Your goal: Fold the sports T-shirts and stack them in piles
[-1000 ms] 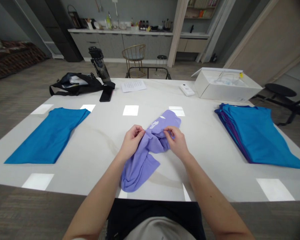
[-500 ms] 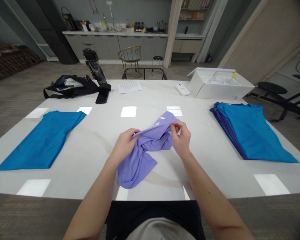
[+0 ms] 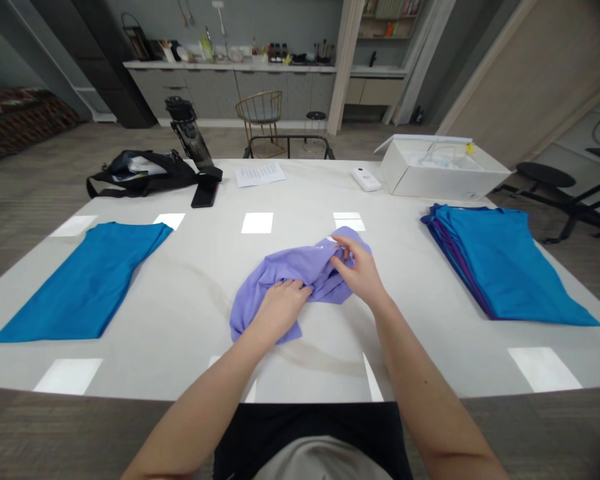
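Note:
A crumpled lilac shirt [image 3: 290, 263] with a bit of white print lies bunched on the white table [image 3: 195, 267] in front of me. My left hand [image 3: 283, 307] rests on its near side, fingertips curled into a fold of the fabric; the thumb is mostly hidden. At the shirt's right end, my right hand [image 3: 355, 267] touches the cloth, with thumb and forefinger apart. A blue folded shirt [image 3: 87, 283] lies flat to the left. On the right is a stack of folded shirts [image 3: 500, 267], blue on top, with purple and dark blue edges below.
Along the far edge are a black bag [image 3: 145, 175], a dark bottle [image 3: 193, 137], a phone [image 3: 205, 193], a printed sheet [image 3: 260, 175], a small white device [image 3: 365, 179] and an open white box [image 3: 440, 173]. A chair [image 3: 263, 110] stands beyond.
My left hand has moved right and toward me, from the shirt's upper edge into its folds. My right hand's pinch has loosened, and the lilac cloth is more bunched.

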Motion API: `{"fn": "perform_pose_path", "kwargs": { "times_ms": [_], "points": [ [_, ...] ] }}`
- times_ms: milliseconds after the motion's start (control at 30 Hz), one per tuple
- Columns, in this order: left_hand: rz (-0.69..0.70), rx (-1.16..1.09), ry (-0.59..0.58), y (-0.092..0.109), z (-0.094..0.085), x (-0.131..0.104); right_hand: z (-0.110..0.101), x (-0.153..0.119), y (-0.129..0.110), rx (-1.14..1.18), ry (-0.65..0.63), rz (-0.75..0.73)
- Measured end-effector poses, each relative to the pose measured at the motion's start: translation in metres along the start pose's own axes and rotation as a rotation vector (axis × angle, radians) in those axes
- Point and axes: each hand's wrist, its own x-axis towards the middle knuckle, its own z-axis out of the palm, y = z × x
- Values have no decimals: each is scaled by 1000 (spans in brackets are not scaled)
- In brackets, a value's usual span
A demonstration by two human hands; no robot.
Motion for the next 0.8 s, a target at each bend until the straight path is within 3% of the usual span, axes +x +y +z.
{"fn": "perform_pose_path", "kwargs": {
  "times_ms": [100, 167, 233, 300, 367, 467, 533, 633, 667, 733, 800],
  "points": [
    [-8, -187, 19, -19, -11, -4, -9, 3, 17, -196, -194, -9],
    [-44, -481, 49, -41, -23, -10, -14, 5, 27, -248, -191, 79],
    [-164, -836, 167, -66, -35, -16, -20, 6, 32, -190, -95, 178],
    [-294, -1212, 451, -89, -42, -17, -24, 7, 30, -70, 39, 249],
    [-401, -1523, 658, -106, -42, -13, -26, 8, 22, 35, 134, 280],
    [-524, -1782, 658, -114, -34, -2, -23, 8, 10, 100, 204, 273],
    [-579, -1685, 677, -110, -25, 3, -22, 8, 9, 56, 238, 287],
    [-604, -1058, 776, -93, -15, 5, -25, 6, 20, -153, 248, 335],
    [-602, -808, 747, -86, -12, 5, -27, 6, 24, -230, 247, 331],
    [-586, -426, 579, -73, -10, 3, -29, 3, 29, -348, 259, 284],
    [-549, -242, 387, -62, -8, 0, -28, 1, 28, -409, 224, 207]
  ]
}}
